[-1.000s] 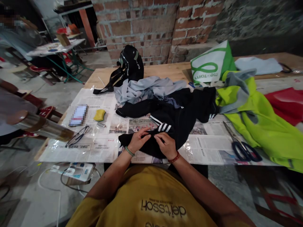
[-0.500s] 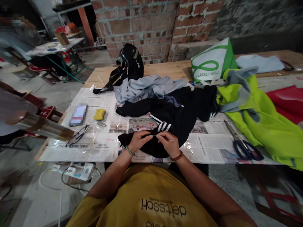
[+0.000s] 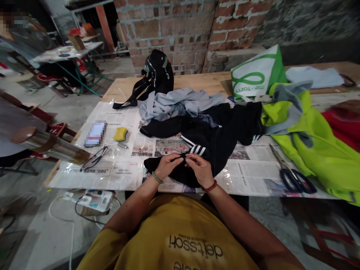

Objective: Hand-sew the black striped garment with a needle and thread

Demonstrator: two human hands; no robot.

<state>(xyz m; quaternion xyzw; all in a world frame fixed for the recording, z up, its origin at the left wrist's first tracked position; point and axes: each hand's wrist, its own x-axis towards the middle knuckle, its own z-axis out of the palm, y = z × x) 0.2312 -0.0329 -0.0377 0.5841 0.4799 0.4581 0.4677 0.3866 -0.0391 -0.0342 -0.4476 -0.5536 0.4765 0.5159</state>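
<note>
My left hand (image 3: 168,165) is closed in a pinch on the edge of a black garment (image 3: 219,138) with white stripes, which lies bunched on the table. Thumb and forefinger of my right hand (image 3: 201,170) are pressed together on a thin, pale sewing needle (image 3: 188,156), too small to see clearly. Its tip points toward the pinched cloth, and the two hands almost meet there. A flap of the same black cloth hangs below my fingers toward the table's front edge.
Newspaper under clear plastic covers the table (image 3: 112,180). Scissors (image 3: 292,176) and a lime-green garment (image 3: 317,138) lie right. Left are a phone (image 3: 95,134), yellow sponge (image 3: 120,134), glasses (image 3: 95,157) and bottle (image 3: 53,146). Behind are grey cloth (image 3: 182,103), a black bag (image 3: 159,73) and white-green bag (image 3: 258,75).
Both hands stay pinched close together over the black garment, with a slight shift of the fingers and the needle. The whole view has shifted a little.
</note>
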